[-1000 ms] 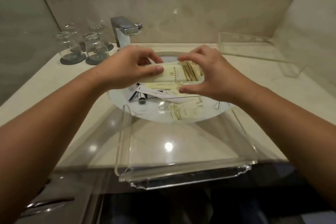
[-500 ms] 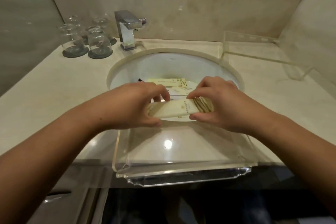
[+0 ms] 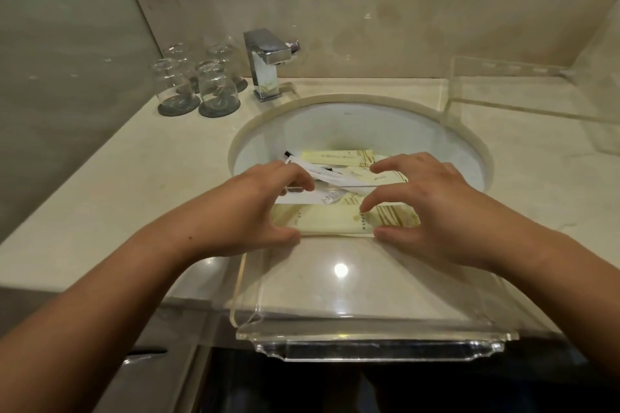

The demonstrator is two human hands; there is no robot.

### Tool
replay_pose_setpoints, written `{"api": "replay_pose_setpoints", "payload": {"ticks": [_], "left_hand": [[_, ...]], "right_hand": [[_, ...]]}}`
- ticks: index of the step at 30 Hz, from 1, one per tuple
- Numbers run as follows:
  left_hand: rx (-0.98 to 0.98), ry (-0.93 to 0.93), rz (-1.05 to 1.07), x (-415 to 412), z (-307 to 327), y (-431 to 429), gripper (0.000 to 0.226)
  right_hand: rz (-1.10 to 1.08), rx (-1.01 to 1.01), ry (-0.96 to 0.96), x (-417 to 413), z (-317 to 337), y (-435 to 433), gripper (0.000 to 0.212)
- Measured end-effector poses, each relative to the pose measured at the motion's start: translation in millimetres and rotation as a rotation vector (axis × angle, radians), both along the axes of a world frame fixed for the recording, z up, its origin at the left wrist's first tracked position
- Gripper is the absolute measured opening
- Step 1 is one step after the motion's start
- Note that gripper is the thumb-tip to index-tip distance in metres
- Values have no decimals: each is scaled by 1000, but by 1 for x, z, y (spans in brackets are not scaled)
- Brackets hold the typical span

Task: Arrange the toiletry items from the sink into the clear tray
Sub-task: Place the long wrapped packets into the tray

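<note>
A long cream packet [image 3: 335, 220] lies crosswise at the far end of the clear tray [image 3: 369, 345], which sits on the counter in front of the sink [image 3: 335, 100]. My right hand [image 3: 432, 208] pinches the packet's right part between thumb and index finger. My left hand [image 3: 255, 208] is over the packet's left end. Its thumb lies along the packet's near edge and its fingers are lifted off the far edge. Several more cream and white sachets [image 3: 335, 157] lie in the basin behind my hands.
Upturned drinking glasses [image 3: 214, 87] stand on dark coasters at the back left beside a chrome faucet [image 3: 266, 60]. A second clear acrylic stand [image 3: 503, 84] sits on the counter at the back right. The tray's near rim overhangs the counter edge.
Both hands carried the cream packet from above the sink toward me and lowered it onto the tray's far end. My left fingers have spread away from it.
</note>
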State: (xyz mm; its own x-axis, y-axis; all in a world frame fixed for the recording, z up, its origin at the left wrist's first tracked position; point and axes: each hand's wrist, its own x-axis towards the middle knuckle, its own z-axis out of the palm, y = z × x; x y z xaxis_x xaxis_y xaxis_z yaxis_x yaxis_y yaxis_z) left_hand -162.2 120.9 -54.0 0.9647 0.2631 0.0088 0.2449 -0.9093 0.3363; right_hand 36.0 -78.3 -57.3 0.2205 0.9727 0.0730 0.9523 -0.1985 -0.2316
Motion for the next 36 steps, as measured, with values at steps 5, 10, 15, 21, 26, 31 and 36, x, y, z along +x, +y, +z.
{"api": "replay_pose_setpoints", "payload": {"ticks": [5, 10, 15, 21, 26, 31, 36], "left_hand": [[-27, -22, 24, 0, -3, 1, 49], [5, 7, 12, -2, -5, 4, 32], [-9, 42, 23, 0, -6, 5, 31], [-6, 36, 13, 1, -9, 8, 31], [-79, 81, -40, 5, -3, 16, 40], [-236, -104, 27, 34, 6, 35, 35], [-343, -46, 64, 83, -12, 66, 21]], "right_hand": [[0, 9, 47, 0, -2, 4, 31], [17, -24, 99, 2, -3, 6, 36], [27, 7, 118, 3, -6, 9, 31], [42, 28, 103, 3, -8, 6, 33], [71, 57, 158, 10, 0, 11, 35], [-25, 185, 247, 45, 7, 38, 27], [-135, 94, 255, 97, -11, 79, 25]]}}
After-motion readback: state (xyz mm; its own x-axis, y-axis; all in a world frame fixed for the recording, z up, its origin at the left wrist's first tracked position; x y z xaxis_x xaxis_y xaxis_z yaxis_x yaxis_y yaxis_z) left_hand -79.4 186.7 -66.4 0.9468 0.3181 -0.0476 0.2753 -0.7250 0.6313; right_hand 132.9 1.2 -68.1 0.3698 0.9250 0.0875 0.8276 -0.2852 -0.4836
